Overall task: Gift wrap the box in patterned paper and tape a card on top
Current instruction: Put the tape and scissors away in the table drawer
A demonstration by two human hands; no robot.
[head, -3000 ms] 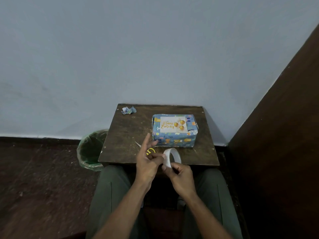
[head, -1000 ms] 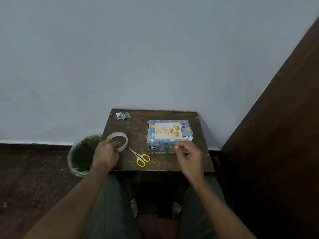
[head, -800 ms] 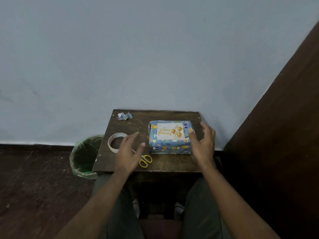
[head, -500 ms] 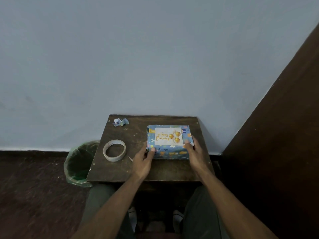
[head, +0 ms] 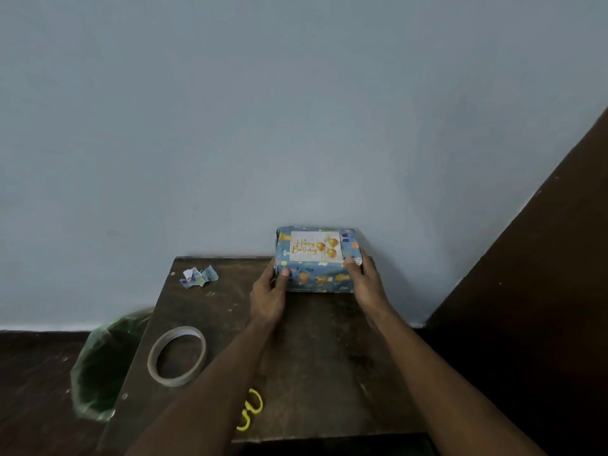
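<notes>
Wrapped box (head: 324,278) gripped by both hands, scissors (head: 250,410) half hidden under forearm

A plain corner of a home room, used as a makeshift craft spot. A small, worn dark wooden table (head: 296,357) stands against a bare pale-blue painted wall (head: 230,126), with a dark wooden panel (head: 543,291) at the right. A bin lined with a green plastic bag (head: 102,366) sits on the dark floor (head: 29,390) beside the table, on which lie a tape roll (head: 176,356), yellow-handled scissors (head: 250,410) and paper scraps (head: 198,277).
</notes>
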